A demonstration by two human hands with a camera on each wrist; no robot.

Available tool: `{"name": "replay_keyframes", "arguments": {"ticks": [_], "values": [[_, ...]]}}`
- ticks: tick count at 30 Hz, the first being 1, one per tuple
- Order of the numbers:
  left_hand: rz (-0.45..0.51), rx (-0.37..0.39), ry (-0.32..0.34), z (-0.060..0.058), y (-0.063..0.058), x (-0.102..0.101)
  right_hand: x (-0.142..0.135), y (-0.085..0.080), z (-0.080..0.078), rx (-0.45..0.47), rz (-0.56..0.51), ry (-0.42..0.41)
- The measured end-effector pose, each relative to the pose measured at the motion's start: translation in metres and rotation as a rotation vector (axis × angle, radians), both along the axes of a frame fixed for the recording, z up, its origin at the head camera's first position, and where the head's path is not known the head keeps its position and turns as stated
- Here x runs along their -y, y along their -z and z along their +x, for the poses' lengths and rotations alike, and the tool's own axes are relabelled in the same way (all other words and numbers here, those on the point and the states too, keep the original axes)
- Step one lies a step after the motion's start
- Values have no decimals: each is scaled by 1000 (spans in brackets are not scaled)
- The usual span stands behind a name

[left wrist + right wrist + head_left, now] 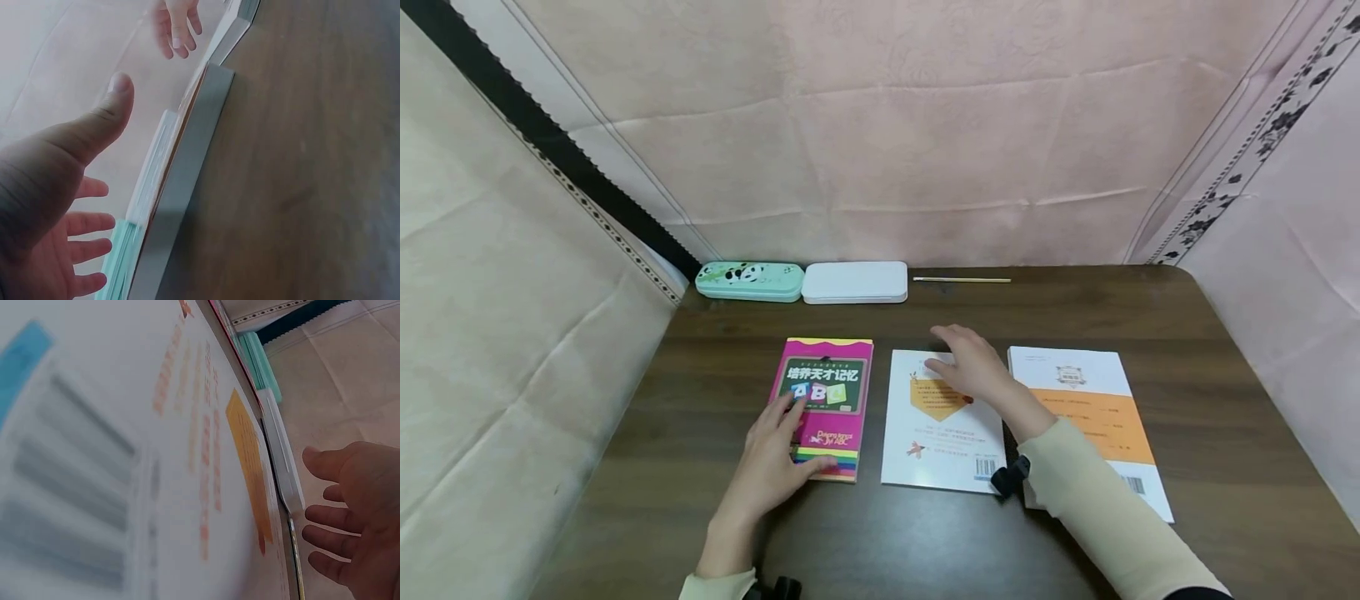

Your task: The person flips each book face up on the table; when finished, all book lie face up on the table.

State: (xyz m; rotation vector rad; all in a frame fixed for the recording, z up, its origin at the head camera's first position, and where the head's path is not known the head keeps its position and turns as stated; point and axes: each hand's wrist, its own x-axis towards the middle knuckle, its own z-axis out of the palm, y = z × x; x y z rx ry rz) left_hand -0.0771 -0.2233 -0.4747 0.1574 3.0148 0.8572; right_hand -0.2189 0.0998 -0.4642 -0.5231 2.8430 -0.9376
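Pale greenish-beige on my left sleeve [718, 587], and my right sleeve [1101, 496] matches, with a black patch [1199, 594] towards the elbow! Black left camera [786, 588], partly cut off; black right camera [1009, 478], small, rounded; left hand [772, 460] and right hand [976, 368], both bare.

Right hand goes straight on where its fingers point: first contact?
Likely the white case, near its right end. Depth is unclear: the right hand looks raised above the middle book, so it might pass over.
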Motion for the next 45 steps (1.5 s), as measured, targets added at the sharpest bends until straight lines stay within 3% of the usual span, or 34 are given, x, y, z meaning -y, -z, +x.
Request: {"name": "replay_keyframes", "arguments": {"ticks": [5, 12, 28, 33, 40, 45], "values": [[-22, 29, 25, -7, -4, -13, -19, 1, 6, -29, 3, 23], [37, 58, 59, -10, -4, -37, -44, 4, 9, -70, 20, 29], [53, 77, 241, -3, 2, -80, -78, 9, 2, -32, 63, -8], [11, 89, 302, 0, 6, -88, -82, 11, -1, -37, 73, -48], [19, 174, 288, 4, 9, -98, -84, 10, 1, -42, 118, -118], [29, 153, 310, 6, 10, -106, -85, 12, 2, -39, 107, -124]]}}
